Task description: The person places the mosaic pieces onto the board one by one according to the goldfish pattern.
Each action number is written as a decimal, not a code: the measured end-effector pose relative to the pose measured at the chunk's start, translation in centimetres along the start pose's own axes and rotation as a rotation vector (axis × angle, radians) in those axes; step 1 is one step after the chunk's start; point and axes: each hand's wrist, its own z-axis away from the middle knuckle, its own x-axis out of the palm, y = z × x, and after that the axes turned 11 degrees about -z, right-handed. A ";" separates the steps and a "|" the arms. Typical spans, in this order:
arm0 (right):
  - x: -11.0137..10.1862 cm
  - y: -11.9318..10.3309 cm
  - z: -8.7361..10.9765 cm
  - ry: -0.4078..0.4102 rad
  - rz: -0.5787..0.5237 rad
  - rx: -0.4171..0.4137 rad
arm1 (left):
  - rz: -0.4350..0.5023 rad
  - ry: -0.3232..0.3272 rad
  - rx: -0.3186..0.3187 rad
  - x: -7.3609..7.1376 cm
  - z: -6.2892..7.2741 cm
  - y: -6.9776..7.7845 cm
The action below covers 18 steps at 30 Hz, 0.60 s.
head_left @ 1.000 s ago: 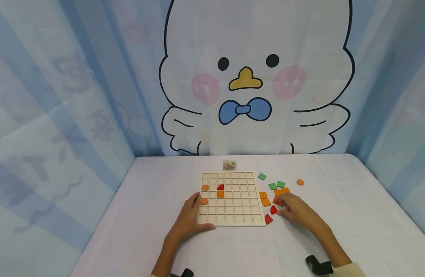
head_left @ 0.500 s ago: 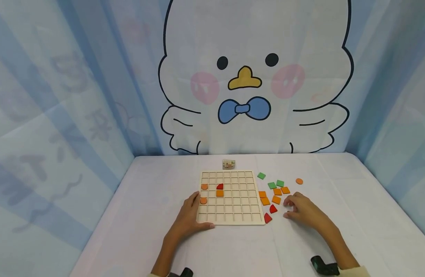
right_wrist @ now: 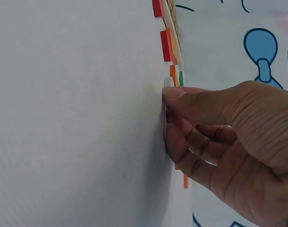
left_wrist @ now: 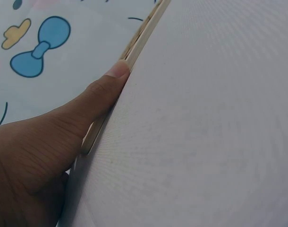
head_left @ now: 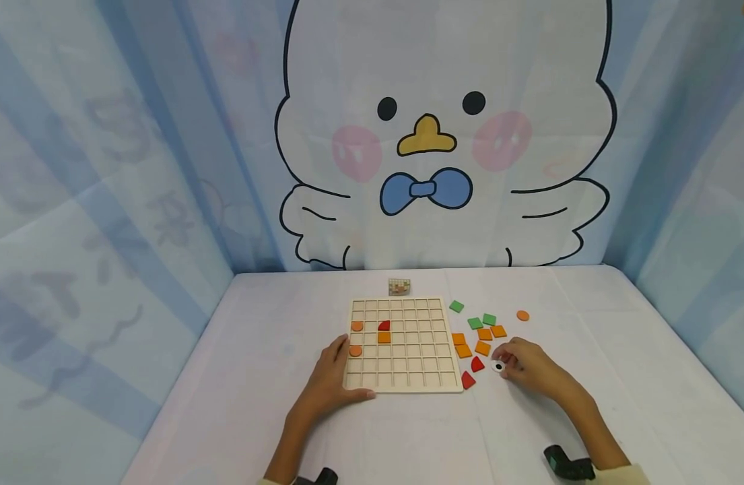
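A pale wooden grid board (head_left: 406,345) lies flat on the table in the head view. My left hand (head_left: 326,385) spans its near left corner: the thumb (left_wrist: 118,68) rests along the front edge, the fingers along the left side. To the right of the board, my right hand (head_left: 532,367) pinches a white disc with a black dot (head_left: 498,366), close over the table. Its thumb (right_wrist: 174,93) lies on the disc's edge in the right wrist view. In the board's cells sit two orange discs (head_left: 357,327), a red quarter-round piece (head_left: 384,325) and an orange square (head_left: 384,337).
Several orange squares (head_left: 483,348), green diamonds (head_left: 475,323) and two red quarter-round pieces (head_left: 477,364) lie loose right of the board. An orange disc (head_left: 522,315) lies farther right. Behind the board stands a small picture card (head_left: 399,287). A printed curtain (head_left: 432,232) hangs behind the table.
My right hand has drawn back to the right from the loose orange and red pieces; the white disc now shows between its fingertips. The left hand stays at the board's corner.
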 end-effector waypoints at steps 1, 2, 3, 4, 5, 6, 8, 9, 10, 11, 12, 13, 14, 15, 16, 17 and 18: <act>0.0 0.0 0.0 -0.003 0.000 -0.002 | 0.000 0.003 0.003 0.0 0.0 0.0; 0.0 0.0 0.0 -0.006 -0.001 0.004 | -0.002 0.002 0.003 0.1 -0.1 0.0; -0.1 0.0 0.0 -0.008 -0.004 0.018 | 0.001 0.005 0.005 0.1 -0.1 0.0; -0.1 0.0 0.0 -0.012 -0.010 0.033 | -0.001 0.003 0.005 0.2 -0.1 -0.1; -0.1 0.0 0.0 -0.018 -0.013 0.049 | -0.002 0.004 0.007 0.3 -0.1 -0.1; -0.1 -0.1 -0.1 -0.027 -0.019 0.068 | -0.004 0.003 0.007 0.3 -0.1 -0.2; -0.2 -0.2 -0.2 -0.041 -0.028 0.093 | -0.004 0.002 0.008 0.4 -0.2 -0.2; -0.3 -0.2 -0.2 -0.052 -0.034 0.094 | -0.002 0.006 0.011 0.4 -0.2 -0.3; -0.3 -0.2 -0.2 -0.067 -0.036 0.089 | -0.006 0.007 0.013 0.4 -0.3 -0.3; -0.4 -0.2 -0.3 -0.080 -0.035 0.077 | -0.006 0.011 0.016 0.4 -0.3 -0.4; -0.4 -0.1 -0.3 -0.088 -0.031 0.061 | -0.006 0.011 0.017 0.4 -0.3 -0.4; -0.4 0.0 -0.3 -0.094 -0.028 0.045 | -0.006 0.014 0.019 0.4 -0.3 -0.4; -0.4 0.0 -0.3 -0.098 -0.028 0.033 | -0.006 0.014 0.021 0.4 -0.3 -0.5; -0.4 0.1 -0.3 -0.098 -0.027 0.027 | -0.005 0.016 0.024 0.4 -0.3 -0.5; -0.3 0.2 -0.3 -0.093 -0.024 0.018 | -0.007 0.015 0.024 0.5 -0.3 -0.5; -0.3 0.3 -0.2 -0.083 -0.022 0.012 | -0.006 0.013 0.023 0.5 -0.3 -0.5; -0.2 0.3 -0.2 -0.073 -0.023 0.014 | -0.006 0.010 0.022 0.5 -0.2 -0.5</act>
